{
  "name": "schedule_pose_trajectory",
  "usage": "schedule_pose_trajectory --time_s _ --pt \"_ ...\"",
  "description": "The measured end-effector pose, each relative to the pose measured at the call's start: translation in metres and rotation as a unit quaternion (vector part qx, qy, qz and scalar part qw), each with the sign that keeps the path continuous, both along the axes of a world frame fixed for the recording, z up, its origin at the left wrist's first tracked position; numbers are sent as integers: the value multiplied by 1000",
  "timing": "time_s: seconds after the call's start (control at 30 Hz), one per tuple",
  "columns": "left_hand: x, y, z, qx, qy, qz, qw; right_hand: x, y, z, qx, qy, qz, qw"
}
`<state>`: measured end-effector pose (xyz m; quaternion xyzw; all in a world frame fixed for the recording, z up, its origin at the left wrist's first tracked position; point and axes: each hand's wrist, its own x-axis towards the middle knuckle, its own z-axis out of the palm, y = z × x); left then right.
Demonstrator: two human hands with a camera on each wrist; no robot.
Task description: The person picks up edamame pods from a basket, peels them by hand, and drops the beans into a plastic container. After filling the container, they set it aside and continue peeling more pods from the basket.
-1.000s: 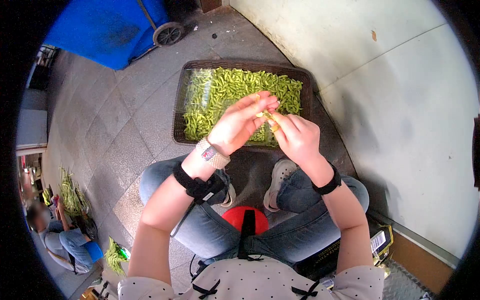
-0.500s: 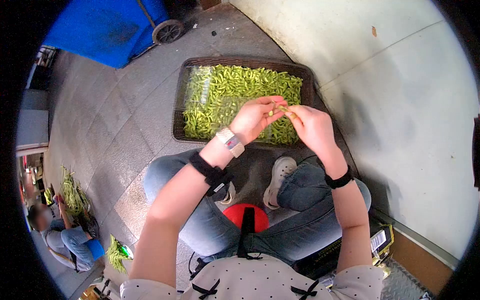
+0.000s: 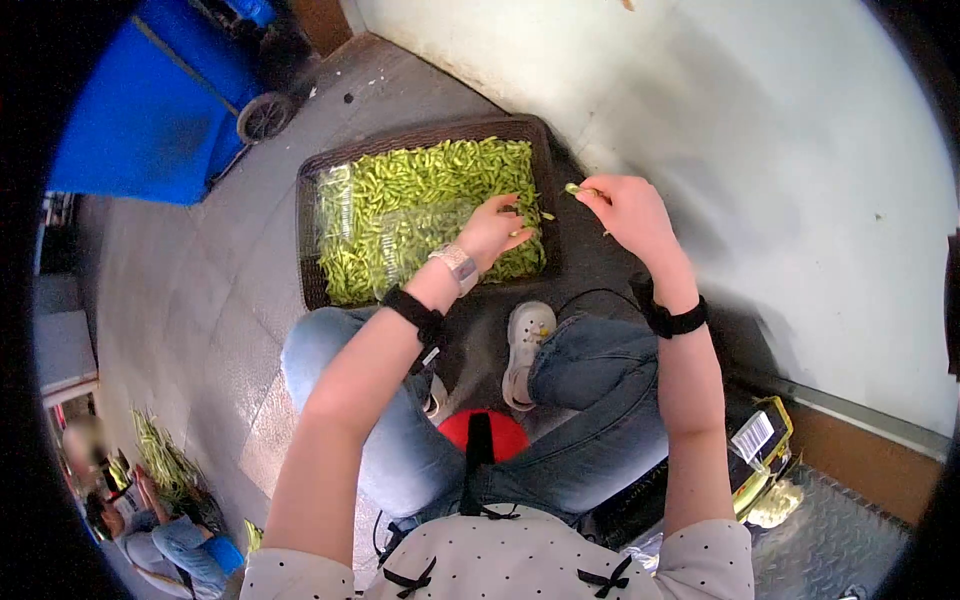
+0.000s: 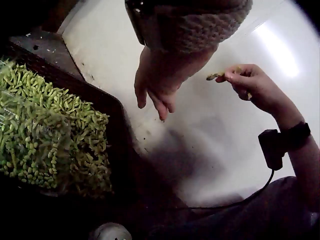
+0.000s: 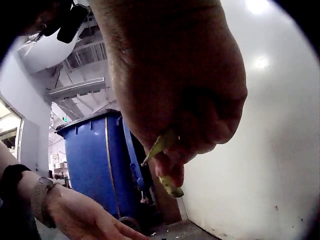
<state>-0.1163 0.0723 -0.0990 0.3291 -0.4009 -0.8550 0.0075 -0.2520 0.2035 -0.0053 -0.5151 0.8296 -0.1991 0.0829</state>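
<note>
My right hand [image 3: 637,215] is to the right of a dark brown woven basket [image 3: 541,150], above the floor by the wall. Its thumb and fingers pinch a green bean pod [image 3: 573,189], whose ends also stick out below the fist in the right wrist view. Over the basket's right part is my left hand [image 3: 488,238], palm partly turned up and fingers loosely bent. Many green pods [image 3: 450,160] fill the basket. Clear plastic [image 3: 337,195] with a white label lies over its left side, and shelled beans [image 4: 35,162] show near its front.
A white wall [image 3: 800,180] rises to the right. A blue wheeled bin [image 3: 150,110] stands at the far left. My shoe [image 3: 527,345] is close to the basket's front. Another person [image 3: 170,545] sits at lower left beside a heap of green stalks [image 3: 165,455].
My hands have come apart: the right has gone right with the pod, the left stays over the basket. The head view has turned rightward, so the basket appears further left.
</note>
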Motion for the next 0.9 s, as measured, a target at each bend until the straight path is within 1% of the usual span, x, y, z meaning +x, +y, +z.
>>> schedule_pose_trajectory --time_s 0.07,0.1,0.17,0.2,0.23,0.27,0.3,0.33,0.4,0.43,0.47,0.5,0.53,0.6,0.67,0.7,0.73,0.77,0.8,0.83,0.87,0.9 --pt "5 -4 16 16 5 -30 999 -3 8 4 15 -13 -12 1000" --pt "8 -11 11 34 16 -36 999 -6 12 3 2 -22 -16 1000" --pt "14 -28 47 -50 5 -47 998 -14 14 3 -29 -39 -23 999" --pt "21 -37 70 -88 -4 -49 995 -17 12 4 -37 -78 -20 996" --pt "30 -53 89 -165 -7 -68 984 -22 8 8 -42 -118 -17 992" --pt "38 -71 103 -238 -10 -88 967 -27 5 8 -43 -156 -16 987" --pt "45 -90 108 -274 2 -87 958 -32 -1 4 -76 -203 -13 976" --pt "51 -110 111 -312 16 -85 946 -40 -7 -2 -62 -199 -6 978" --pt "67 -147 117 -292 23 -74 953 -62 -22 -18 -38 -190 9 981" --pt "74 -157 122 -291 -5 -53 955 -68 -27 -26 -29 -181 6 983" --pt "81 -167 120 -288 -36 -35 956 -74 -29 -35 -26 -203 -8 979" --pt "91 -194 99 -287 -40 -69 955 -77 -32 -44 -21 -226 -24 974" --pt "94 -198 94 -306 -76 -54 947 -76 -33 -57 -12 -252 -42 967" --pt "112 -226 39 -311 -91 -55 945 -77 -31 -101 -40 -303 -82 949" --pt "123 -217 -9 -251 -89 -3 964 -73 -32 -149 -59 -329 -137 932" --pt "129 -207 -35 -245 -106 6 964 -67 -30 -170 -70 -328 -161 928" --pt "132 -194 -56 -245 -132 10 960 -59 -29 -191 -81 -329 -181 923" --pt "137 -179 -74 -269 -155 -20 950 -51 -28 -211 -82 -341 -185 918" --pt "136 -164 -89 -287 -213 -37 933 -35 -29 -223 -82 -350 -204 910" --pt "139 -151 -103 -295 -212 -36 931 -21 -30 -233 -92 -363 -201 905" --pt "147 -143 -126 -266 -202 -6 943 -6 -29 -246 -103 -376 -202 899" --pt "148 -131 -132 -282 -231 9 931 10 -28 -257 -93 -389 -203 893"
